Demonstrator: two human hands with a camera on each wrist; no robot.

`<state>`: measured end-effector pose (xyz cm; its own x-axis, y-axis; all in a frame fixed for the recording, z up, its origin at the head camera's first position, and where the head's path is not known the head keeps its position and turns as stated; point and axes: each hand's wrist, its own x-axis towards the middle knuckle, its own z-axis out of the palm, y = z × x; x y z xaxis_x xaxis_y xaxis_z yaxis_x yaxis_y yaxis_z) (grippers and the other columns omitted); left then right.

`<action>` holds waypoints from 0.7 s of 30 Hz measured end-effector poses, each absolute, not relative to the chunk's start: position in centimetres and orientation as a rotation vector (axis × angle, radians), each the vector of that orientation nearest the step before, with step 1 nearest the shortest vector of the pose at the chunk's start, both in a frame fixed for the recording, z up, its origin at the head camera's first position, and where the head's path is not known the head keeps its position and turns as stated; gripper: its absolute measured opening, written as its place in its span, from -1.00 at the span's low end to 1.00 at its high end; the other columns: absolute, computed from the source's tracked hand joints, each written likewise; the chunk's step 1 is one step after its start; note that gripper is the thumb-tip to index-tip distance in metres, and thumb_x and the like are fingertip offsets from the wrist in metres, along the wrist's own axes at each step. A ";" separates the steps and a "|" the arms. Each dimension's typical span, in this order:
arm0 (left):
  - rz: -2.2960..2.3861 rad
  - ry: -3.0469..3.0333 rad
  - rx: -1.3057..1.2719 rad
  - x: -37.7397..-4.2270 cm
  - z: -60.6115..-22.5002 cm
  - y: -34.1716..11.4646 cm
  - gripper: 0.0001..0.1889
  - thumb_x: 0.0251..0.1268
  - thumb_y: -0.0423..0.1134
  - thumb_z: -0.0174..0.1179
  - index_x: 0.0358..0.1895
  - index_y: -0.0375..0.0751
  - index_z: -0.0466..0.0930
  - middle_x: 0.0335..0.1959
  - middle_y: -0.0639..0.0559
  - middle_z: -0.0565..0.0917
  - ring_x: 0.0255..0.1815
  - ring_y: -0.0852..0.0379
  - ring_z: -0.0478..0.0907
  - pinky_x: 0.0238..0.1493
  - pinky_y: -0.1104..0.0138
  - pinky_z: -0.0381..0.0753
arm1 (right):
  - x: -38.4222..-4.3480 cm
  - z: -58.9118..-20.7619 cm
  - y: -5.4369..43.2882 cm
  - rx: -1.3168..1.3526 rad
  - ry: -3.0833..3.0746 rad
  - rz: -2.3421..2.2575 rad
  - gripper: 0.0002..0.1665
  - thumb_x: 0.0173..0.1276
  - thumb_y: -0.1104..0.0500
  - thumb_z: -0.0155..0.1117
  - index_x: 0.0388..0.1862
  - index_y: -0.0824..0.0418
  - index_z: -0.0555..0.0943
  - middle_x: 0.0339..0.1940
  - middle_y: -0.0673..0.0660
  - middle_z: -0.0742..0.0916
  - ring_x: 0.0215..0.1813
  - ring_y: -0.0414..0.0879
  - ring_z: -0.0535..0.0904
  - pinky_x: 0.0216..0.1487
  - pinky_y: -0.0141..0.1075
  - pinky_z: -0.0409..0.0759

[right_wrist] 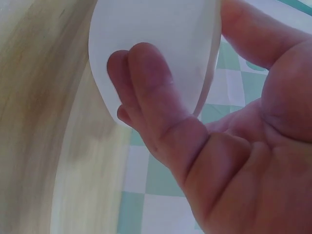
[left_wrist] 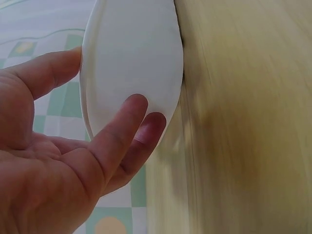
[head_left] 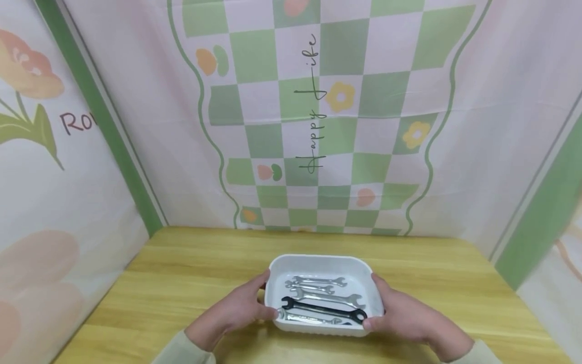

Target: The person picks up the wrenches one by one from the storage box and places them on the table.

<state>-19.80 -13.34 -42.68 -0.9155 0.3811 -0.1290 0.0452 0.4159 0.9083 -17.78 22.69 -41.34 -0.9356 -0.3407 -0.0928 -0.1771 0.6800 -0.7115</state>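
Note:
A white rectangular tray with rounded corners [head_left: 318, 330] is held by its two short ends. At its left end my left hand [head_left: 236, 307] grips it, thumb at the front rim and fingertips against the outer wall [left_wrist: 131, 53]. My right hand [head_left: 406, 314] grips the opposite end likewise, with fingers pressed on the outer wall [right_wrist: 156, 24] and thumb over the near corner. Inside lie several wrenches, roughly side by side: a black combination wrench [head_left: 320, 309], a large silver open-end wrench [head_left: 327, 297], and smaller silver ones such as the rearmost wrench [head_left: 320, 280].
Beneath the tray is a wood-grain table [head_left: 195, 263]. A curtain with green and white checks [head_left: 300, 101] hangs right behind its far edge. More printed cloth [head_left: 27, 202] closes off the left side, and a green-striped panel [head_left: 541, 217] the right.

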 end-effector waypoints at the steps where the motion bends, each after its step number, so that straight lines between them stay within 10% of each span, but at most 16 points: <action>1: 1.487 2.370 0.374 -19.8 -42.7 -13.4 0.11 -0.05 -0.36 0.52 0.59 -0.26 0.01 0.27 -0.30 0.44 -0.17 -0.02 0.59 -0.14 0.10 0.62 | -17.8 -41.3 22.7 -0.425 2.681 -1.091 0.48 -0.05 -0.08 0.62 0.54 0.55 -0.11 0.22 0.57 0.51 0.17 0.25 0.50 0.25 0.26 0.32; 21: 1.370 2.396 0.432 -19.8 -43.1 -13.5 0.18 0.04 -0.13 0.52 0.62 -0.21 -0.16 0.23 -0.16 0.47 -0.13 0.07 0.57 -0.02 0.07 0.57 | -18.2 -41.3 23.0 -0.537 2.674 -1.033 0.45 -0.01 -0.04 0.60 0.53 0.57 -0.14 0.09 0.52 0.60 -0.01 0.14 0.58 0.09 0.23 0.47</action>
